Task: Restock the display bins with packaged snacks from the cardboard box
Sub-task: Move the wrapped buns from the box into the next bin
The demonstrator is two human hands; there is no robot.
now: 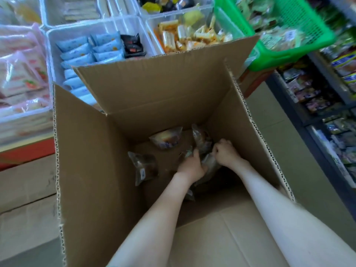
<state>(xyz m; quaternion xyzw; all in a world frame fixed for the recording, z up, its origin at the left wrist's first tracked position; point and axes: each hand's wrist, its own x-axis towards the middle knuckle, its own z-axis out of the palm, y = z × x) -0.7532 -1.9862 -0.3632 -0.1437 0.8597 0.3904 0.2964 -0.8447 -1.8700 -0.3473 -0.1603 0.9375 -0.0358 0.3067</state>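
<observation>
Reaching into the open cardboard box (pixel 92 151), both hands close on a clear packet (pixel 211 165) lying between them: the left hand (pixel 190 165) curls over its near side, and the right hand (pixel 225 151) is fisted on its top. Loose packets (pixel 143 167) lie left of the left hand and just beyond both. Farther off, display bins (pixel 49 47) hold blue packs (pixel 86 49) and orange sticks (pixel 192 38).

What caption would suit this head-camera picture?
Left hand and right hand gather snack packets deep in a cardboard box beside display bins.
</observation>
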